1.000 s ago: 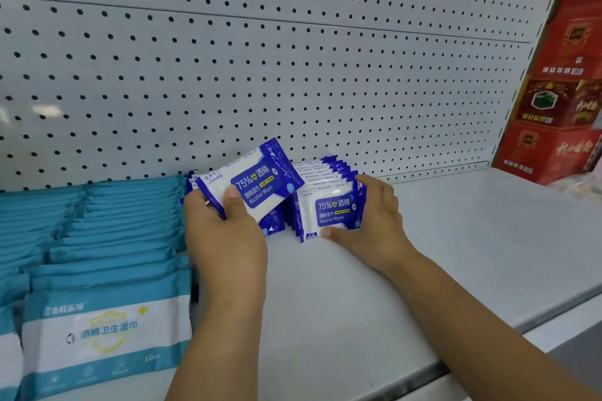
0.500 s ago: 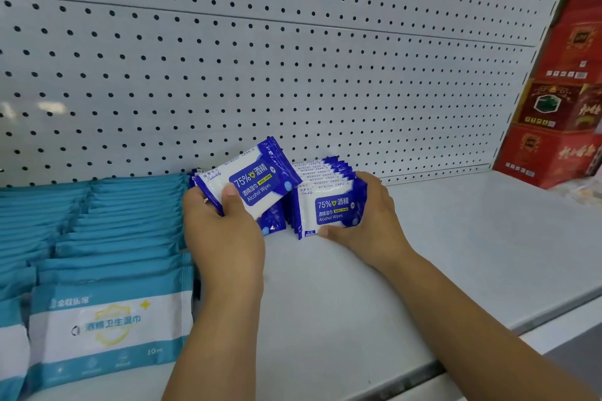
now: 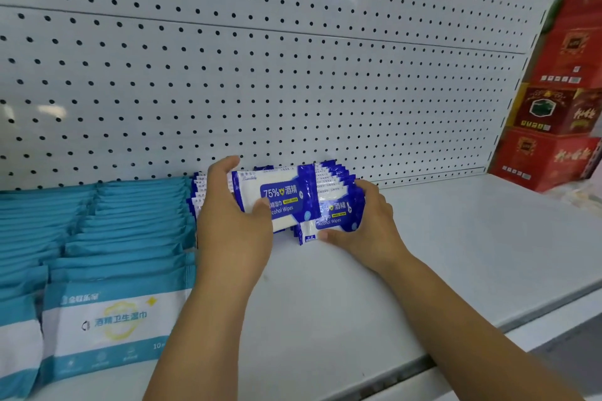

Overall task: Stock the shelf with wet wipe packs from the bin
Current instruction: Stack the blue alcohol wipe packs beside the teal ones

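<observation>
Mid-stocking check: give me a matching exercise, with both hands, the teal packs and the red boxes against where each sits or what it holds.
Things:
1. left hand
2. right hand
3. teal packs
4. red boxes

States:
A. stacked at the shelf's far right
B. grips the standing blue row
C. in rows at the left
D. holds a single blue pack

Pairs: 1-D, 2-B, 3-C, 4-A

Blue wipe pack (image 3: pixel 280 197): "75%", "Alcohol Wipes". Teal pack (image 3: pixel 114 322): "10".
</observation>
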Available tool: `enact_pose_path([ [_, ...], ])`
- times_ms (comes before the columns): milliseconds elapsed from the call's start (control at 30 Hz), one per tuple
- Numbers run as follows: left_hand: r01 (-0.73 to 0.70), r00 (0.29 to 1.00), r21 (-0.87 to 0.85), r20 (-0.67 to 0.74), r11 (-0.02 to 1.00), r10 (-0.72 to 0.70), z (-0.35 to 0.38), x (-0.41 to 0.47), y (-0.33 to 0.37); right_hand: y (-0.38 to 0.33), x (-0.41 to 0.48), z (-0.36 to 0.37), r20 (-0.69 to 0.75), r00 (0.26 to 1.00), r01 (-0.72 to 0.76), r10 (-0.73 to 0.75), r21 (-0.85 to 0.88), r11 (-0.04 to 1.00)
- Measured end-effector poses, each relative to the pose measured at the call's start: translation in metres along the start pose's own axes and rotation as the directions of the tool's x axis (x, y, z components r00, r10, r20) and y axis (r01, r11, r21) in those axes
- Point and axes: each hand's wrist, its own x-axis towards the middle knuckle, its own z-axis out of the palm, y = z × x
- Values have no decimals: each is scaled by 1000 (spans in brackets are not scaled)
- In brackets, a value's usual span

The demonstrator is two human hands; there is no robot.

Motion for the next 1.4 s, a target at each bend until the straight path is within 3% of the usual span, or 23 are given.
enact_pose_path([
  [133,-66,996,105,60,992,60,-7,2,3,1,2,1,17,999,-41,41,11,999],
  [267,-115,993,241,23,964,113,-13,0,10,2,2,-2,28,999,-45,44,49,998],
  [433,-148,986,435,-1,888,165,-16,-3,15,10,5,-2,17,999,-50,48,75,996],
  [633,-145,989,655,94,742,111,-11,10,20,10,5,-4,14,998,-65,64,109,992],
  [767,-230,960,812,279,537,-11,-11,32,30,8,6,-4,21,998,-69,67,93,993],
  [900,-355,907,907,393,228,-151,-17,53,31,5,6,-5,19,997,-71,69,77,995],
  [1000,-394,884,909,416,138,-214,-19,65,33,4,6,-4,29,996,-85,83,74,994],
  [1067,-413,880,906,422,89,-217,-19,70,30,5,6,-3,35,995,-92,90,78,993],
  [1200,-470,880,877,455,-102,-137,-17,75,18,4,6,-2,47,995,-95,92,73,993],
  [1300,-484,862,873,464,-62,-205,-20,79,8,2,7,-2,63,995,-86,83,46,995],
  [1400,-479,837,876,475,59,-272,-27,83,8,4,7,-1,85,993,-84,83,7,996],
])
